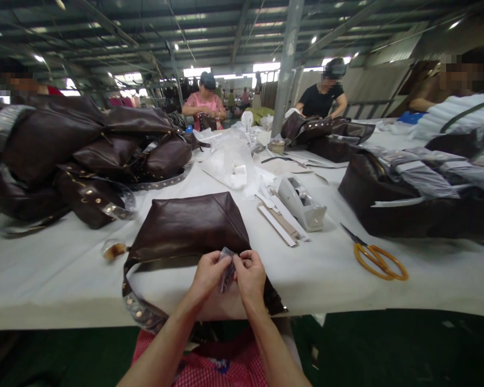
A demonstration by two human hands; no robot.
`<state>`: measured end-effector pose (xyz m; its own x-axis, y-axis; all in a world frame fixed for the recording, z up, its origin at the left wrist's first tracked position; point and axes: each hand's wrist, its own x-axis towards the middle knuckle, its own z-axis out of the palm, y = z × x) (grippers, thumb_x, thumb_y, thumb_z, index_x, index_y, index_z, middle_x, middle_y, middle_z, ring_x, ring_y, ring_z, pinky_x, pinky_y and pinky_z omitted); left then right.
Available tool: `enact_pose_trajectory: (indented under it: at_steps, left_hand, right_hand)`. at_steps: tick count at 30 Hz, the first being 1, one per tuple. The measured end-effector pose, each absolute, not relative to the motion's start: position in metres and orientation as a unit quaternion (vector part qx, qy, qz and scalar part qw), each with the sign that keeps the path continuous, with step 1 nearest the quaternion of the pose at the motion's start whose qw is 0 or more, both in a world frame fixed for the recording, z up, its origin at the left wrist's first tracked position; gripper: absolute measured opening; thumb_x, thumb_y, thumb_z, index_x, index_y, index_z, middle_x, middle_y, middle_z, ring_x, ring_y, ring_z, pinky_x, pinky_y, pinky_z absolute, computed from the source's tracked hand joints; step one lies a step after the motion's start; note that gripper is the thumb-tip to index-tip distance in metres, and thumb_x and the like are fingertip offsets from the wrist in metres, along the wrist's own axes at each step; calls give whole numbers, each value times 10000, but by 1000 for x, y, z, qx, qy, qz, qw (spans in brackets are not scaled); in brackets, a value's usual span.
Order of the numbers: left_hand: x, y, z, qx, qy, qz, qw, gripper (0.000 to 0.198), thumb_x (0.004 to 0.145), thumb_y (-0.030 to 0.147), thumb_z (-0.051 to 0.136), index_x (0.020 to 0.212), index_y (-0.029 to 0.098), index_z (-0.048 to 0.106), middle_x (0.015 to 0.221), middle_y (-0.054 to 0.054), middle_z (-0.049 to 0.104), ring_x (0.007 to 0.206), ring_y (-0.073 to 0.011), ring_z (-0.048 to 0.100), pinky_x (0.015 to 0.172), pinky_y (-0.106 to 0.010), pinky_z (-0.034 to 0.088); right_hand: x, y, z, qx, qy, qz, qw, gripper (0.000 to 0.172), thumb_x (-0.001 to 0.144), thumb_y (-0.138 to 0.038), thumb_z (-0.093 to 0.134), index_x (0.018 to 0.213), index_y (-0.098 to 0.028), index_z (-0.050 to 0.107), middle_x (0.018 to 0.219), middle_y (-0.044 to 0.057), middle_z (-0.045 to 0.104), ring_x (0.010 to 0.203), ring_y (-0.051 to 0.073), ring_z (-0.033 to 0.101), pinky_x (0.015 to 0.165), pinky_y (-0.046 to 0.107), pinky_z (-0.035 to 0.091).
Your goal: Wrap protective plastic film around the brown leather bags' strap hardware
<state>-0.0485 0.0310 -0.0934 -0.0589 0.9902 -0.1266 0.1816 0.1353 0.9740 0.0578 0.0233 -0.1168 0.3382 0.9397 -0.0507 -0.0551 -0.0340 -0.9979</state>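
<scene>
A dark brown leather bag (189,223) lies flat on the white table (64,269) in front of me, its studded strap (139,309) looping over the near edge. My left hand (207,274) and my right hand (250,274) meet at the bag's near corner. Both pinch a small piece of clear plastic wrap (227,269) that covers a part of the bag; what lies under the wrap is hidden.
A pile of brown bags (76,156) fills the left. Wrapped bags (419,193) sit right. A tape dispenser (302,201), paper strips (278,223), orange-handled scissors (377,258) and a plastic bag (229,158) lie mid-table. Other people work at the far side.
</scene>
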Motion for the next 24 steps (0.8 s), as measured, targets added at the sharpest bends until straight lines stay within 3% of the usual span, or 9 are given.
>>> enact_pose_trajectory:
  at_steps: [7, 12, 15, 17, 20, 24]
  left_hand:
    - [-53, 32, -94, 541, 584, 410, 445, 204, 654, 346, 637, 636, 145, 613, 595, 7, 588, 577, -133, 516, 525, -222, 371]
    - [-50, 30, -94, 537, 577, 418, 452, 103, 599, 203, 655, 672, 142, 615, 620, 12, 599, 585, -122, 519, 535, -214, 385]
    - [-49, 29, -93, 496, 564, 429, 502, 121, 579, 157, 637, 696, 146, 608, 613, 16, 605, 549, -124, 541, 528, -226, 418]
    - [-48, 29, -93, 464, 537, 435, 555, 144, 589, 179, 654, 721, 149, 605, 619, 13, 622, 536, -135, 568, 536, -247, 452]
    - [-48, 29, -94, 432, 503, 453, 596, 202, 572, 187, 703, 751, 142, 620, 674, -11, 667, 584, -146, 608, 597, -265, 484]
    - [-47, 28, -92, 405, 499, 469, 606, 214, 569, 187, 714, 763, 129, 643, 714, -37, 693, 620, -151, 622, 633, -264, 482]
  right_hand:
    - [61, 18, -122, -556, -393, 455, 575, 286, 723, -442, 646, 834, -187, 576, 519, -53, 603, 356, 105, 470, 392, 217, 375]
    - [74, 14, -105, -575, -485, 421, 507, 207, 813, -394, 538, 824, -200, 606, 560, -23, 635, 424, 145, 556, 501, 257, 455]
    - [95, 18, -91, -615, -568, 256, 484, 262, 845, -394, 489, 872, -200, 662, 786, 64, 713, 696, 221, 662, 701, 333, 501]
    - [109, 26, -87, -615, -589, 170, 497, 324, 826, -412, 519, 1000, -181, 664, 997, 123, 706, 936, 275, 645, 847, 396, 482]
    - [120, 43, -88, -573, -600, 276, 485, 448, 784, -434, 585, 1130, -152, 621, 1022, 139, 706, 942, 266, 659, 840, 389, 510]
    - [118, 57, -95, -556, -588, 383, 446, 434, 741, -388, 632, 1107, -154, 626, 919, 105, 724, 810, 236, 692, 772, 356, 538]
